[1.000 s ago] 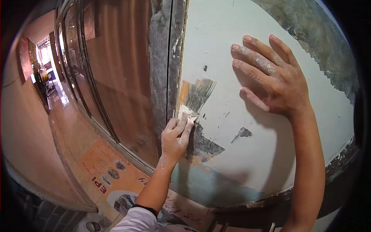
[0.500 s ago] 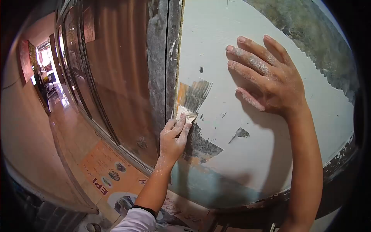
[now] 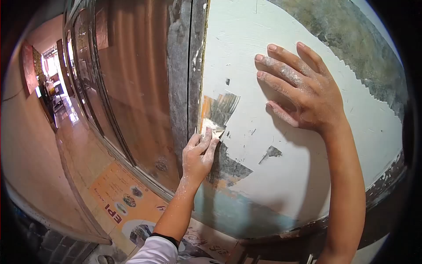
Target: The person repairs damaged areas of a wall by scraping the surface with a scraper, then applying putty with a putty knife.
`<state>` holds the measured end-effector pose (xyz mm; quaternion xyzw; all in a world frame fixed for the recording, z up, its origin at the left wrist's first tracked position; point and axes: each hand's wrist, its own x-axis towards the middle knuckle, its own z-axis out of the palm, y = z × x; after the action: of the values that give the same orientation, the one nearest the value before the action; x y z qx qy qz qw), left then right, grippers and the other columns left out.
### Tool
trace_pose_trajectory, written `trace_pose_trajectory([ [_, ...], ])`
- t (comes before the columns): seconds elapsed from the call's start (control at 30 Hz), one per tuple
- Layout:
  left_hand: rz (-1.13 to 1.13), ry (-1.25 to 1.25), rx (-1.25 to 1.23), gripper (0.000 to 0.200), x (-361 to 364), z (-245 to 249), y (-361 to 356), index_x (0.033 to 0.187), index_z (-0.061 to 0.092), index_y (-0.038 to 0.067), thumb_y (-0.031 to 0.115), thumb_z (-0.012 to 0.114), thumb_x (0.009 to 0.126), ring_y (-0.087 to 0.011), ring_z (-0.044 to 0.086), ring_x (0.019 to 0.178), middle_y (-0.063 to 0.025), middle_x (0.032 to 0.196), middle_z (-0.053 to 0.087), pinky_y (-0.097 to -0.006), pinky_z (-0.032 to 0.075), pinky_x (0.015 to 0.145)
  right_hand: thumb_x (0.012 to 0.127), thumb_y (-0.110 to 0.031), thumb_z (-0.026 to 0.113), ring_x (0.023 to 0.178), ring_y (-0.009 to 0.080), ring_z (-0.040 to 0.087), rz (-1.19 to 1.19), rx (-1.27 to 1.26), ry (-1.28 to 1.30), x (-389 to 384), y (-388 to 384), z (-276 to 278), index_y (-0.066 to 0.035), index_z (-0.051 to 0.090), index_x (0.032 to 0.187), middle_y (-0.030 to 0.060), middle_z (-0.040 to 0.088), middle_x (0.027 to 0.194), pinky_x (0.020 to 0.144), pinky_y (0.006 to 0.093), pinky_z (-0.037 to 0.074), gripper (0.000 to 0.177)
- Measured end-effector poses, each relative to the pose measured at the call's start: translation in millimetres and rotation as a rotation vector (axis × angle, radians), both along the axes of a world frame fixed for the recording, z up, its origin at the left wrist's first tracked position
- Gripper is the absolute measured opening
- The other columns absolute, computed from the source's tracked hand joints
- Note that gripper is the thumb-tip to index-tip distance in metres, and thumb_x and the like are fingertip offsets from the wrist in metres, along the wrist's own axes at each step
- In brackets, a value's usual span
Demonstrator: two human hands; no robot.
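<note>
My left hand [image 3: 197, 157], dusted with white, is closed around a putty knife [image 3: 213, 130] smeared with white filler. Its blade lies against the panel's left edge, over a bare patch [image 3: 220, 108] of grey and orange streaks. The handle is hidden in my fingers. Around it spreads the white-coated panel [image 3: 246, 114], with a jagged dark patch [image 3: 233, 163] just below the blade. My right hand [image 3: 303, 90] is open against the white coat, fingers spread, with white powder on the knuckles. It holds nothing.
A worn grey door frame [image 3: 179, 79] runs beside the panel, next to brown-curtained glass [image 3: 136, 79]. Bare grey wall [image 3: 351, 48] shows at upper right. An orange printed banner [image 3: 121, 193] lies on the floor, and a tiled corridor [image 3: 72, 132] stretches away at left.
The view has shifted very slightly. My left hand and the putty knife stay at nearly the same spot, and my right hand remains spread on the panel.
</note>
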<state>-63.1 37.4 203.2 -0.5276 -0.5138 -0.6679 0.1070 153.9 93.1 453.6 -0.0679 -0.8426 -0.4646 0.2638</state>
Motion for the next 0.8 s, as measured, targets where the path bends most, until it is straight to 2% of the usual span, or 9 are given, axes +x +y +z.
trace_pose_trajectory([
  [0.1, 0.01, 0.011, 0.013, 0.039, 0.2, 8.1, -0.2, 0.129, 0.07, -0.001, 0.005, 0.077, 0.092, -0.0188, 0.052, 0.067, -0.0105, 0.078, 0.052, -0.0286, 0.045, 0.065, 0.077, -0.029, 0.083, 0.146, 0.0172, 0.047, 0.004, -0.003, -0.01, 0.3, -0.2, 0.3, -0.024, 0.067, 0.129, -0.0068, 0.059, 0.15, 0.128, 0.0467, 0.027, 0.055],
  [0.17, 0.002, 0.021, -0.014, 0.042, -1.6, 10.9, -1.8, 0.131, 0.07, 0.004, 0.01, 0.078, 0.091, -0.0262, 0.061, 0.07, -0.0147, 0.084, 0.061, -0.0349, 0.051, 0.067, 0.077, -0.028, 0.083, 0.146, 0.0175, 0.047, -0.005, -0.003, -0.008, -0.3, -0.7, 0.8, -0.023, 0.067, 0.13, -0.0066, 0.059, 0.15, 0.128, 0.0465, 0.027, 0.055],
  [0.2, 0.009, 0.027, -0.035, 0.041, -2.1, 9.4, -2.7, 0.132, 0.07, 0.003, 0.012, 0.078, 0.092, -0.0271, 0.061, 0.07, -0.0146, 0.084, 0.06, -0.036, 0.051, 0.067, 0.08, -0.033, 0.08, 0.143, 0.0157, 0.048, 0.027, 0.02, 0.009, -1.2, 0.0, 1.4, -0.021, 0.071, 0.122, -0.0082, 0.061, 0.146, 0.127, 0.0453, 0.028, 0.044],
  [0.3, 0.027, 0.026, -0.049, 0.041, -1.6, 7.4, -2.3, 0.132, 0.07, 0.003, 0.013, 0.077, 0.092, -0.0276, 0.062, 0.07, -0.0144, 0.083, 0.059, -0.0368, 0.051, 0.066, 0.082, -0.034, 0.079, 0.143, 0.0159, 0.049, 0.028, 0.034, 0.004, -1.2, 0.4, 0.9, -0.02, 0.071, 0.123, -0.0074, 0.061, 0.146, 0.128, 0.0451, 0.027, 0.044],
  [0.37, 0.026, 0.019, -0.059, 0.041, -0.1, 8.4, -0.5, 0.131, 0.07, 0.003, 0.014, 0.077, 0.092, -0.0286, 0.062, 0.072, -0.0149, 0.083, 0.06, -0.0373, 0.051, 0.067, 0.083, -0.038, 0.077, 0.145, 0.0163, 0.047, 0.007, 0.035, -0.003, 1.0, -0.8, 1.1, -0.02, 0.069, 0.128, -0.0068, 0.059, 0.149, 0.129, 0.0454, 0.025, 0.049],
  [0.43, -0.03, -0.017, -0.009, 0.041, 1.3, 14.0, 2.1, 0.131, 0.07, 0.002, 0.015, 0.077, 0.093, -0.0299, 0.063, 0.073, -0.0156, 0.085, 0.062, -0.0378, 0.051, 0.068, 0.08, -0.035, 0.078, 0.15, 0.0197, 0.041, -0.079, 0.026, 0.044, 1.0, -4.3, 0.8, -0.022, 0.061, 0.141, -0.0051, 0.053, 0.156, 0.13, 0.0466, 0.021, 0.064],
  [0.57, 0.002, 0.014, -0.055, 0.041, 1.8, 24.9, -3.5, 0.131, 0.07, 0.001, 0.015, 0.077, 0.093, -0.0322, 0.065, 0.079, -0.017, 0.091, 0.064, -0.0384, 0.051, 0.07, 0.083, -0.04, 0.074, 0.152, 0.0212, 0.039, -0.084, 0.041, 0.07, 1.3, -5.4, 1.8, -0.021, 0.06, 0.143, -0.0041, 0.051, 0.158, 0.131, 0.0466, 0.018, 0.065],
  [0.6, 0.002, 0.039, 0.012, 0.039, 2.8, 25.1, -4.1, 0.131, 0.068, -0.001, 0.008, 0.075, 0.094, -0.0218, 0.055, 0.068, -0.0124, 0.08, 0.056, -0.0304, 0.047, 0.065, 0.085, -0.044, 0.072, 0.152, 0.0217, 0.038, -0.105, 0.042, 0.08, 1.3, -5.9, 1.6, -0.02, 0.059, 0.143, -0.0034, 0.05, 0.159, 0.131, 0.0469, 0.017, 0.064],
  [0.8, 0.026, 0.047, 0.007, 0.04, 3.3, 18.7, 0.2, 0.132, 0.068, 0.0, 0.008, 0.075, 0.093, -0.023, 0.061, 0.072, -0.0137, 0.084, 0.06, -0.0305, 0.049, 0.068, 0.086, -0.046, 0.072, 0.152, 0.0206, 0.037, -0.081, 0.04, 0.125, 0.1, -5.9, 0.6, -0.017, 0.062, 0.14, -0.0025, 0.051, 0.158, 0.131, 0.0466, 0.017, 0.062],
])
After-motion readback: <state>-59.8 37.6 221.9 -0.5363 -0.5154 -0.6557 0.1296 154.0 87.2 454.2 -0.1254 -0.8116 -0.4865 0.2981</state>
